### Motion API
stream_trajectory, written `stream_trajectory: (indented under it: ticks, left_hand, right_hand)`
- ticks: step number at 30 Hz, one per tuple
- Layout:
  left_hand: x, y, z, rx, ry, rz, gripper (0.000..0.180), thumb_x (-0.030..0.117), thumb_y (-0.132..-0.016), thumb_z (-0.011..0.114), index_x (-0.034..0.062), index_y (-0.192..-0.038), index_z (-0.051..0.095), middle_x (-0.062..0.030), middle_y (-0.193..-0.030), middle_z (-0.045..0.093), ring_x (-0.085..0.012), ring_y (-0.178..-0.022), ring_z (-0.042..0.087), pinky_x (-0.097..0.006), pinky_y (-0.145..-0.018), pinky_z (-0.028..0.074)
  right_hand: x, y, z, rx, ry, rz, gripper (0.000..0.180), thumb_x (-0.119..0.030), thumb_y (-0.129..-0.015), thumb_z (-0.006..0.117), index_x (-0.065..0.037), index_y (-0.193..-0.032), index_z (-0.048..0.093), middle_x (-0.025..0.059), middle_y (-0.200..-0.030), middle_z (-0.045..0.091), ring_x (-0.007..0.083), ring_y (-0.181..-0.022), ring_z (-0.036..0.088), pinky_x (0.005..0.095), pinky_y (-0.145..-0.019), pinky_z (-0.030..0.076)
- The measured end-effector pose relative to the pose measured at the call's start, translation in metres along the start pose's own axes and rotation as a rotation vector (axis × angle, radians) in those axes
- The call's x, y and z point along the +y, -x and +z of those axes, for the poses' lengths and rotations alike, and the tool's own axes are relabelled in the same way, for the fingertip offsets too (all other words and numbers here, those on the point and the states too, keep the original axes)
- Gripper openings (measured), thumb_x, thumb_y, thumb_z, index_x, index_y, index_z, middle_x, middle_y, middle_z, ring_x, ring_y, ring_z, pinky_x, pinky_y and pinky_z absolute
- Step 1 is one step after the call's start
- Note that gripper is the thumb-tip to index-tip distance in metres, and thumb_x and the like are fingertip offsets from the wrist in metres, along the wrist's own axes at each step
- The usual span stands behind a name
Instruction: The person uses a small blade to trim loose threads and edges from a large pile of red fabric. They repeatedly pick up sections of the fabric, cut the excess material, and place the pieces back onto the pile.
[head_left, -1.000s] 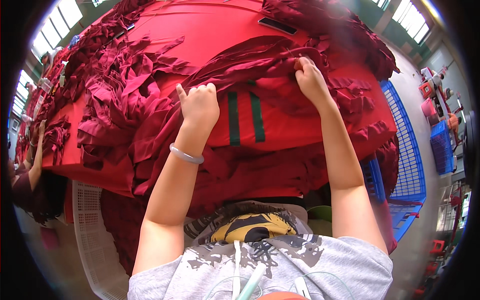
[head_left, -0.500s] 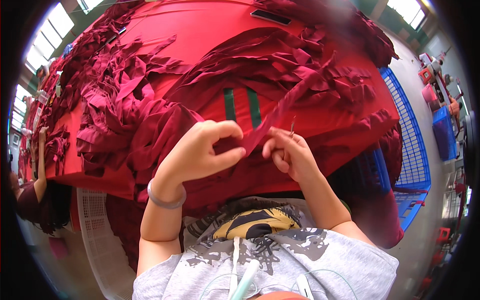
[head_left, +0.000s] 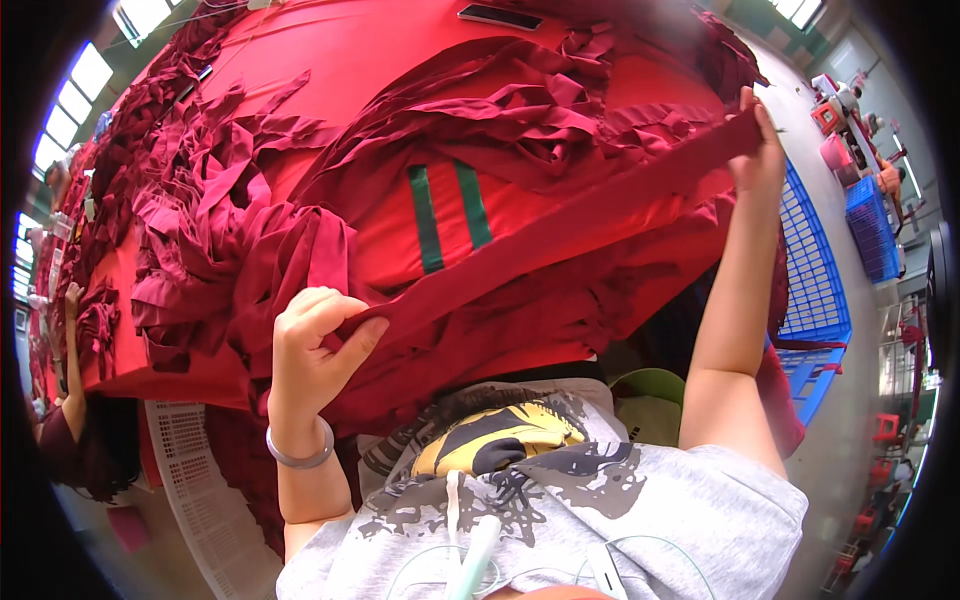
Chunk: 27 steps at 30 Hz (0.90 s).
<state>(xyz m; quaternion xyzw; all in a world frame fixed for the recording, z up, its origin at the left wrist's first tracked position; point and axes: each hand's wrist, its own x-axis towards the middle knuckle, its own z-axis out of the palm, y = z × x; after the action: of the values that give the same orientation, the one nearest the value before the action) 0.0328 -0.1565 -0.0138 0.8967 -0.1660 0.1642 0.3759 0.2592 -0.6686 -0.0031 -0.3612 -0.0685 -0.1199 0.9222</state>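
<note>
A long dark-red fabric strip (head_left: 560, 230) is stretched slantwise across the front of the red-covered table (head_left: 330, 60). My left hand (head_left: 318, 340), with a pale bangle on its wrist, pinches the near left end between thumb and fingers. Out at the far right, my right hand (head_left: 758, 155) is closed on the other end. A small thin tip shows beside its fingers, too small to name. Behind the strip, two dark-green bands (head_left: 473, 203) lie on the red cover. Heaps of crumpled dark-red strips (head_left: 490, 110) spread around them.
A dark phone (head_left: 500, 16) lies at the table's far side. On the right stands a blue plastic basket (head_left: 810, 270); a white perforated basket (head_left: 195, 480) is at lower left. Another person's arm (head_left: 73, 360) reaches to the table at far left.
My hands were close together at the middle with the strip between them. The right hand has swung far out to the upper right, the left moved left, and the strip is now drawn out long.
</note>
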Motion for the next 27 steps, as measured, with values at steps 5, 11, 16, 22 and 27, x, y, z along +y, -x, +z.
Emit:
stream_trajectory:
  ticks: [5, 11, 16, 22, 27]
  left_hand:
    - [-0.011, -0.012, 0.015, 0.065, -0.287, 0.084, 0.012, 0.013, -0.075, 0.072, 0.0043, -0.077, 0.065, -0.0063, -0.069, 0.062, -0.0256, -0.072, 0.059, -0.038, -0.083, 0.043]
    - [-0.027, -0.024, 0.047, -0.014, -0.574, -0.027, 0.016, 0.019, -0.084, 0.064, 0.0063, -0.075, 0.062, -0.0061, -0.073, 0.063, -0.0254, -0.075, 0.06, -0.05, -0.102, 0.035]
    - [-0.028, -0.03, 0.052, 0.008, -0.635, -0.152, 0.018, 0.019, -0.082, 0.064, 0.0048, -0.071, 0.061, -0.0091, -0.071, 0.063, -0.0266, -0.074, 0.06, -0.049, -0.104, 0.034]
    - [-0.029, -0.029, 0.053, 0.02, -0.747, -0.242, 0.009, 0.013, -0.08, 0.064, 0.0059, -0.075, 0.062, -0.0061, -0.08, 0.065, -0.0232, -0.079, 0.061, -0.046, -0.104, 0.035]
    - [-0.029, -0.025, 0.051, 0.016, -0.825, -0.248, 0.009, 0.008, -0.078, 0.063, 0.0097, -0.087, 0.065, -0.0033, -0.101, 0.06, -0.0212, -0.089, 0.06, -0.046, -0.104, 0.035]
  right_hand:
    - [-0.043, -0.026, -0.028, 0.588, 0.138, -0.129, 0.015, -0.014, -0.093, 0.057, -0.008, -0.105, 0.063, 0.01, -0.111, 0.067, 0.0237, -0.095, 0.065, 0.0396, -0.083, 0.053]
    - [-0.082, -0.039, -0.16, 0.821, 0.69, -0.148, 0.028, -0.01, -0.074, 0.076, -0.017, -0.087, 0.052, -0.0008, -0.057, 0.047, 0.0156, -0.039, 0.045, 0.0313, -0.034, 0.037]
    - [-0.062, -0.037, -0.181, 0.702, 0.933, -0.114, 0.03, -0.005, -0.075, 0.073, -0.018, -0.093, 0.052, -0.0028, -0.053, 0.044, 0.0113, -0.039, 0.043, 0.0259, -0.034, 0.033]
    - [-0.062, -0.046, -0.217, 0.997, 1.545, -0.229, 0.044, -0.017, -0.072, 0.065, 0.003, -0.111, 0.063, 0.017, -0.094, 0.069, 0.0288, -0.09, 0.066, 0.035, -0.08, 0.051]
    - [-0.055, -0.023, -0.212, 0.595, 1.919, -0.238, 0.045, -0.028, -0.078, 0.058, -0.001, -0.114, 0.065, 0.0199, -0.108, 0.067, 0.0325, -0.106, 0.063, 0.0391, -0.089, 0.049]
